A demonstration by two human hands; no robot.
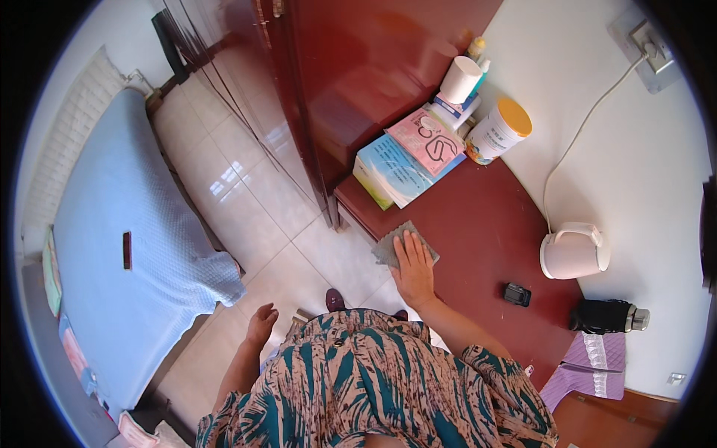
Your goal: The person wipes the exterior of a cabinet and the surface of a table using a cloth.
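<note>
My right hand holds a folded grey cloth against the front edge of a dark red tabletop. Its fingers lie along the top of the cloth, and a corner of the cloth reaches past the edge. My left hand hangs over the tiled floor with nothing in it, fingers loosely bent and a little apart. A small black object lies on the tabletop to the right of the cloth. Beyond the cloth is a blue and white box with a pink packet on it.
A white tub with a yellow lid and a white roll stand at the back. Along the wall are a corded pink kettle and a black flask. A bed with a blue cover is at left, a red cabinet behind.
</note>
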